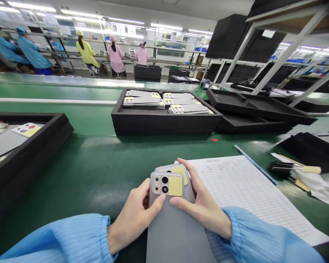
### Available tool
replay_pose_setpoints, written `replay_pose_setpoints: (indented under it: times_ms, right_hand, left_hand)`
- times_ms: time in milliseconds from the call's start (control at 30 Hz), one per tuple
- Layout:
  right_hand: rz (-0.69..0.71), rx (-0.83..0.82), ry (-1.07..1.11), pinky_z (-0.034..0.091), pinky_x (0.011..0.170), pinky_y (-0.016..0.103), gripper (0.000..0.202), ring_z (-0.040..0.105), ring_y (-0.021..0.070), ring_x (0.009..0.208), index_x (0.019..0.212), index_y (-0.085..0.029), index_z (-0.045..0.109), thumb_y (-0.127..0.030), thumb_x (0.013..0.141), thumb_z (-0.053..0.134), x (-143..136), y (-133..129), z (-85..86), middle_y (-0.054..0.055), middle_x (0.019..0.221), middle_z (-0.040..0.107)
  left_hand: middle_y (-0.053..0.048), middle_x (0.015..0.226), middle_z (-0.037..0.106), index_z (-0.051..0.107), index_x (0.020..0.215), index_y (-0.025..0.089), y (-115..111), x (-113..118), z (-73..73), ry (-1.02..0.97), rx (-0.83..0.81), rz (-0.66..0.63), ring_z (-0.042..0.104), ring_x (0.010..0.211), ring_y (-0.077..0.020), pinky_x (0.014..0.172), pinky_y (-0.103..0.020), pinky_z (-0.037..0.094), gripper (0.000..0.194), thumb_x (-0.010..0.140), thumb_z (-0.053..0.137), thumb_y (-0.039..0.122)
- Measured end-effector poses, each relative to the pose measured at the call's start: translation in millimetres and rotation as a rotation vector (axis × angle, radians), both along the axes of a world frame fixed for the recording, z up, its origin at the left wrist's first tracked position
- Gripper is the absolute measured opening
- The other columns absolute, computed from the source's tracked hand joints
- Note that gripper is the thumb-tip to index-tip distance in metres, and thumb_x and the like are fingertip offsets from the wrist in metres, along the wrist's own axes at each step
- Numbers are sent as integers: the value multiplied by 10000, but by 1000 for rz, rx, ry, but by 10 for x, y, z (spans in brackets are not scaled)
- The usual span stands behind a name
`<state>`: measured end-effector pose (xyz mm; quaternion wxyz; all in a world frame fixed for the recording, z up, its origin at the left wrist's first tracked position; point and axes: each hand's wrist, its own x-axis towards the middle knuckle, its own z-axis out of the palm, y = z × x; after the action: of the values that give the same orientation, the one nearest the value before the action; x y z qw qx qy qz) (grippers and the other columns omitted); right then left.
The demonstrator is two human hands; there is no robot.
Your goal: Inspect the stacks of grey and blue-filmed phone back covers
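Two grey phone back covers, each with a camera plate and a yellow sticker, are between my hands. The front phone back cover (pixel 175 226) shows round camera rings at its top end, and the rear phone back cover (pixel 185 173) peeks out behind it, turned slightly. My left hand (pixel 137 210) grips the left edge near the camera plate, its thumb on the front face. On the other side, my right hand (pixel 201 199) closes round the right edges, thumb on the grey face and fingers along the rear cover. The covers' lower ends run out of view.
A black tray (pixel 164 125) of stacked covers stands ahead, and another black tray (pixel 52 133) is at left. Right of my hands lie a printed sheet (pixel 235 182), a blue pencil (pixel 254 164) and a black binder clip (pixel 283 168). Emptied-looking black trays (pixel 259 106) lean behind. Several co-workers sit far back.
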<state>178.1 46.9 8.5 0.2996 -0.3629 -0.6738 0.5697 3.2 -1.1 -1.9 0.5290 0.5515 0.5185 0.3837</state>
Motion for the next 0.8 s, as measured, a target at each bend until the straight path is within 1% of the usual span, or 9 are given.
replay_pose_setpoints:
  times_ms: [100, 267, 400, 467, 533, 567, 667, 733, 800]
  right_hand:
    - [0, -9, 6, 355, 970, 347, 756, 491, 176, 1096, 1308, -291, 149, -174, 728, 619, 1, 3, 6, 22, 1202, 496]
    - [-9, -28, 0, 356, 967, 348, 762, 498, 178, 1087, 1304, -280, 144, -163, 721, 620, -2, 6, 26, 29, 1185, 507]
    - [-6, -35, 0, 373, 949, 335, 752, 513, 172, 1069, 1295, -272, 138, -172, 724, 617, -5, -2, 20, 37, 1166, 522]
    - [-3, -40, -22, 400, 921, 338, 753, 529, 177, 1047, 1300, -264, 113, -190, 734, 604, 14, 34, 67, 49, 1160, 525]
    - [-29, 4, -83, 445, 857, 337, 746, 560, 188, 995, 1299, -253, 102, -213, 738, 591, 52, 115, 193, 61, 1131, 538]
    - [-54, 66, -137, 457, 830, 334, 734, 572, 194, 968, 1292, -243, 117, -222, 733, 591, 75, 167, 289, 63, 1109, 547]
    - [-110, 390, -398, 459, 770, 314, 657, 596, 204, 866, 1244, -219, 233, -207, 701, 602, 133, 311, 643, 48, 997, 587]
    - [-6, 547, -569, 456, 678, 288, 606, 610, 206, 777, 1246, -230, 266, -168, 719, 558, 125, 358, 833, 33, 911, 613]
    - [149, 655, -667, 436, 637, 270, 579, 616, 213, 761, 1260, -232, 292, -115, 732, 501, 54, 361, 913, 44, 900, 626]
  left_hand:
    - [-5, 876, 585, 475, 930, 203, 10, 3, 9, -80, -53, -7, 548, 748, -136, 613, -221, 458, 218, 819, 453, 390]
    - [23, 761, 553, 459, 868, 201, 15, 6, 18, -66, -119, -2, 470, 563, -67, 423, -145, 368, 217, 810, 461, 410]
    - [34, 728, 524, 458, 877, 208, -1, 4, -3, -46, -89, 7, 449, 549, -59, 395, -131, 346, 222, 812, 452, 419]
    - [33, 727, 521, 441, 855, 204, -9, 7, -16, -38, -72, -5, 453, 540, -57, 391, -134, 348, 230, 810, 448, 429]
    - [52, 654, 488, 399, 787, 201, -13, 17, -34, -15, -70, -5, 435, 479, -45, 375, -137, 332, 244, 806, 446, 440]
    - [65, 616, 463, 372, 756, 202, -11, 22, -45, -3, -71, 3, 421, 447, -38, 367, -138, 319, 256, 806, 443, 443]
    - [80, 578, 416, 329, 734, 213, 26, 15, -75, 5, -28, 20, 429, 421, -48, 346, -144, 297, 261, 813, 420, 445]
    - [59, 629, 440, 337, 762, 217, 81, -26, -80, 13, 60, 34, 476, 488, -78, 371, -167, 350, 237, 815, 419, 433]
    - [16, 766, 482, 356, 824, 216, 155, -97, -69, 33, 168, 75, 534, 677, -117, 550, -234, 465, 225, 792, 483, 400]
